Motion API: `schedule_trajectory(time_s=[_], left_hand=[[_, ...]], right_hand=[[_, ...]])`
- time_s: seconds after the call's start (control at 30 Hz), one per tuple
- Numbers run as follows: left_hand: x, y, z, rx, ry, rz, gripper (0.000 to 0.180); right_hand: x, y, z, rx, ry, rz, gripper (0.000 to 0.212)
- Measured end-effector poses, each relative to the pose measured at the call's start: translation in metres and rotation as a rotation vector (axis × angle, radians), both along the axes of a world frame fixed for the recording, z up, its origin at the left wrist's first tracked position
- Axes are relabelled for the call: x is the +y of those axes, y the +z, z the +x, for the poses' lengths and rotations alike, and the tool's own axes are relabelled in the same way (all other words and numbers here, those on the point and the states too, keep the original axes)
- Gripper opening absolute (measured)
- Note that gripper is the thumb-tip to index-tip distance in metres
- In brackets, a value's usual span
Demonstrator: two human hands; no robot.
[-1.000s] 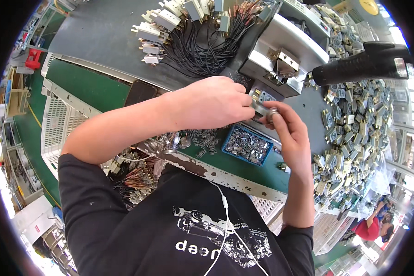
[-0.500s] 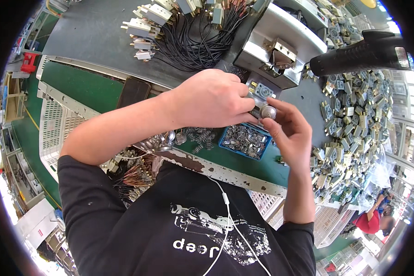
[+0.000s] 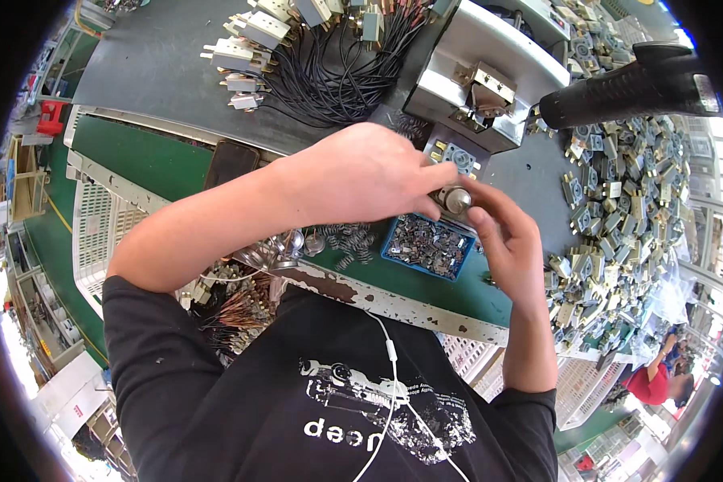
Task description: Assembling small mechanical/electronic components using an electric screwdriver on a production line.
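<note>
A round, dome-shaped metal cap (image 3: 457, 199) sits between my two hands above the bench. My left hand (image 3: 373, 173) reaches across from the left, fingers closed around the cap's left side; its inner fingers are hidden. On the right, my right hand (image 3: 506, 233) curves its fingers and thumb about the cap's other side. Just beyond my fingers lies a grey plug part (image 3: 458, 158) with brass pins, on a metal plate. Below my hands, a blue tray (image 3: 427, 247) holds many small metal pieces.
Loose springs (image 3: 348, 243) and shiny metal cups (image 3: 273, 251) lie near the front edge. A metal fixture (image 3: 482, 80) stands behind my hands, beside a black-handled tool (image 3: 631, 92). Black cables (image 3: 333, 84) with grey plugs are at the back; plug parts (image 3: 610, 217) heap up on the right.
The cap has shifted slightly left and down, its dome turned more upward. My right thumb has drawn back a little from it, and my left index finger has stretched out further.
</note>
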State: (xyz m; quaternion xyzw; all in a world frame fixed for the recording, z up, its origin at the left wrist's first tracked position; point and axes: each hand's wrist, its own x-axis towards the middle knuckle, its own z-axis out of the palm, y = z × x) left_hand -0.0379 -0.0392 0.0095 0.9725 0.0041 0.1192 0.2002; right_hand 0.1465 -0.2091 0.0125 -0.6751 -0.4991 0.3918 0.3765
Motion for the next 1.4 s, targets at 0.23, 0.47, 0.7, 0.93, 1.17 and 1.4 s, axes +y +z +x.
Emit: schedule_trajectory(time_s=[0.23,0.47,0.7,0.93,1.17,1.4], left_hand=[[-0.002,0.0,-0.007,-0.011,-0.121,-0.067,0.039],[0.019,0.012,0.016,0.067,0.121,-0.298,0.031],[0.033,-0.002,0.037,0.38,0.171,-0.302,0.033],[0.036,-0.01,0.038,0.291,0.111,-0.235,0.033],[0.029,-0.005,0.039,0.322,0.124,-0.136,0.032],[0.028,-0.008,0.035,0.318,0.123,-0.105,0.03]], right_hand=[[0.008,-0.033,0.006,-0.759,-0.016,0.259,0.065],[0.005,-0.008,0.013,-0.553,-0.106,0.341,0.053],[0.03,0.066,0.043,-0.177,-0.305,1.013,0.053],[0.099,0.071,0.071,-0.015,-0.352,1.022,0.044],[0.074,0.106,0.062,-0.197,-0.079,0.966,0.037],[0.079,0.114,0.059,0.179,0.109,1.051,0.03]])
